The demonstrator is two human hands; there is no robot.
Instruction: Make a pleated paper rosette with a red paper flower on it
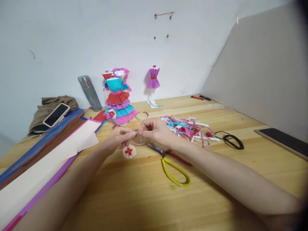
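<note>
Landmark = yellow-and-red-handled scissors, lying on the wooden bench, blades angled up-left toward the hands. Nearest on the left: long paper sheets, white over purple, brown and blue beside them, running well left of the scissors under the left forearm. White rosette with red cross-shaped centre flat on bench, left of the scissors, just below left hand. Left hand up-left of the scissors: thumb and index fingers pinched on a small piece, too small to identify. Right hand just above the blades, fingers pinched at the same piece, tips almost meeting the left ones. Thin ring right under both hands, near the blade tips; can't tell if touched. Scrap pile, pink/blue/white/red strips, up-right of the scissors. Black cord loop right of that, dark flat device well right of the scissors. Further back: second ring, beyond the hands from the scissors. Tiered paper dress upright, up-left of the scissors, other dressed forms partly hidden behind it. Grey bottle tilted, left of those; phone on brown cloth, far left of the scissors. Small purple dress on a stand straight back from the scissors, by the wall. Red marker and black one far back-right.
</note>
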